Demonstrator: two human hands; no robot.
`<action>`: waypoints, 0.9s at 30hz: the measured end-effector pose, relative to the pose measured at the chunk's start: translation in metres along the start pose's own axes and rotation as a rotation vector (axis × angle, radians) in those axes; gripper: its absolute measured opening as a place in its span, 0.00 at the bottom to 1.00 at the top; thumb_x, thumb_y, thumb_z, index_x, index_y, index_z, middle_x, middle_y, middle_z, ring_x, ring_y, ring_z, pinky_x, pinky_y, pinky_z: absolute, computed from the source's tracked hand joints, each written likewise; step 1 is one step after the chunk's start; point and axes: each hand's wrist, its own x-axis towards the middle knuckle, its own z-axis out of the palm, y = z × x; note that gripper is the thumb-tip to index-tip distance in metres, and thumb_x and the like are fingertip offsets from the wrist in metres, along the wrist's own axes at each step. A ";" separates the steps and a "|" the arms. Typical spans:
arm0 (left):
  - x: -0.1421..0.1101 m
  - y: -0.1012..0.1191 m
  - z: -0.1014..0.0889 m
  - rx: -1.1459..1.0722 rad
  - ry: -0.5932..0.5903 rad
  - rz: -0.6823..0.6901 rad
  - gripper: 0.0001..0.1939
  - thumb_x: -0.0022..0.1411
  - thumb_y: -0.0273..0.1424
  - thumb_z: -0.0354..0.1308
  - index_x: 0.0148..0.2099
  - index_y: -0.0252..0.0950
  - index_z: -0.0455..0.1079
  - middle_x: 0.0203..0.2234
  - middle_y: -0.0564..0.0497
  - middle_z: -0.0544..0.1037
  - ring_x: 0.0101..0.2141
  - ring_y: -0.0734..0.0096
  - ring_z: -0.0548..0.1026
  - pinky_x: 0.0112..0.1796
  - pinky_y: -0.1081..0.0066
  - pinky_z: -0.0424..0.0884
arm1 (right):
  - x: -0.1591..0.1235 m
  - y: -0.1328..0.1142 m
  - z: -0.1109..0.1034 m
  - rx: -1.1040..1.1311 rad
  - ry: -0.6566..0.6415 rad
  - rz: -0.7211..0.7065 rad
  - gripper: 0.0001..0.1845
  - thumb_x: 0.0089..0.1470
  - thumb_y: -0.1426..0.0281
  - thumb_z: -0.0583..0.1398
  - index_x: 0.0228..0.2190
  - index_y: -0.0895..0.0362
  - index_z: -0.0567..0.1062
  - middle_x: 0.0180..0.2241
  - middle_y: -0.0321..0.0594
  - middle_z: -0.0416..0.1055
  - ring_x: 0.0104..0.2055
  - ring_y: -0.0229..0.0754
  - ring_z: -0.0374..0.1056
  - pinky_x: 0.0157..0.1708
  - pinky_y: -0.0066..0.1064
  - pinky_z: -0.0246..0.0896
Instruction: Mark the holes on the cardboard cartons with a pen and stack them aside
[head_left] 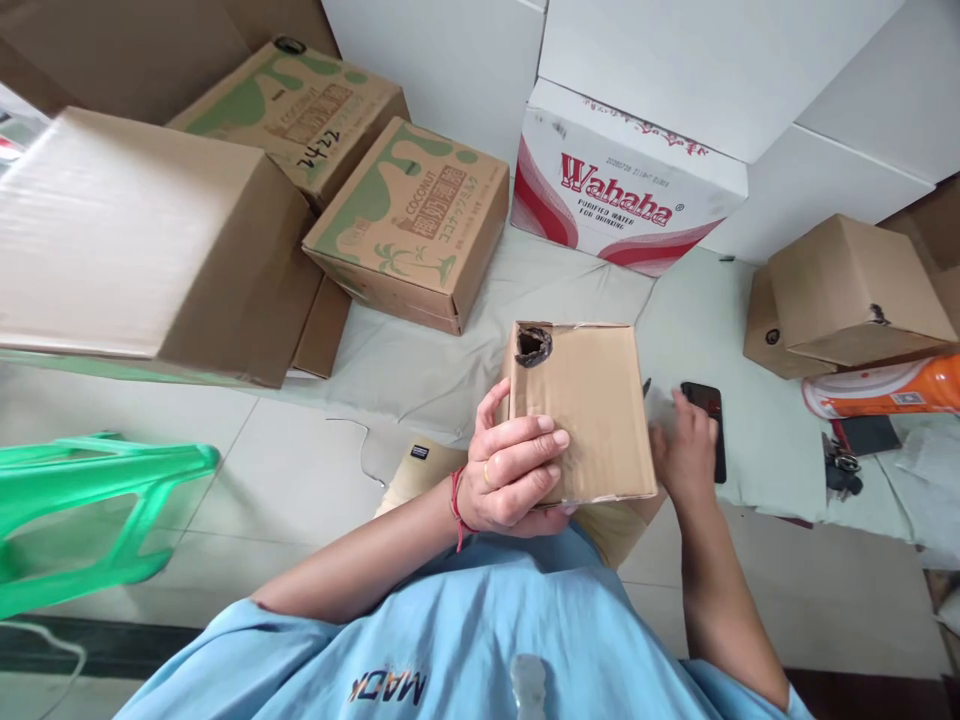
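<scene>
A small brown cardboard box is in front of my chest, held up in my left hand. The fingers of that hand lie across its left face, with the lower edge against the palm. Near the box's top left corner is a ragged hole with a black rim. Just right of the box, my right hand hovers beside a black phone lying on the cloth. Its fingers are blurred and partly curled, so I cannot see whether anything is in them. A small dark tip shows between box and hand.
Coconut cartons and a large plain carton stand on the left. A white and red Wahaha carton is at the back. Smaller boxes, an orange packet and keys lie right. A green stool stands lower left.
</scene>
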 end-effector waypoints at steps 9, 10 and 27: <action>-0.001 -0.002 0.009 -0.051 0.034 -0.005 0.08 0.64 0.39 0.65 0.41 0.45 0.69 0.44 0.53 0.87 0.43 0.55 0.83 0.65 0.26 0.71 | -0.033 0.034 -0.002 -0.070 -0.059 0.514 0.56 0.61 0.44 0.58 0.73 0.74 0.60 0.69 0.79 0.64 0.71 0.81 0.60 0.68 0.67 0.57; 0.000 -0.002 0.011 -0.054 0.035 -0.007 0.08 0.64 0.39 0.65 0.41 0.45 0.69 0.44 0.53 0.87 0.43 0.55 0.83 0.65 0.26 0.71 | -0.030 0.034 -0.003 -0.060 -0.058 0.552 0.56 0.59 0.45 0.60 0.72 0.75 0.61 0.67 0.79 0.65 0.70 0.80 0.60 0.68 0.66 0.56; 0.013 -0.005 0.007 -0.008 -0.005 0.037 0.08 0.71 0.41 0.60 0.42 0.44 0.68 0.42 0.53 0.86 0.45 0.62 0.84 0.66 0.39 0.74 | -0.028 0.001 -0.047 0.524 0.017 0.584 0.46 0.41 0.44 0.71 0.55 0.57 0.76 0.51 0.52 0.77 0.44 0.53 0.75 0.46 0.47 0.74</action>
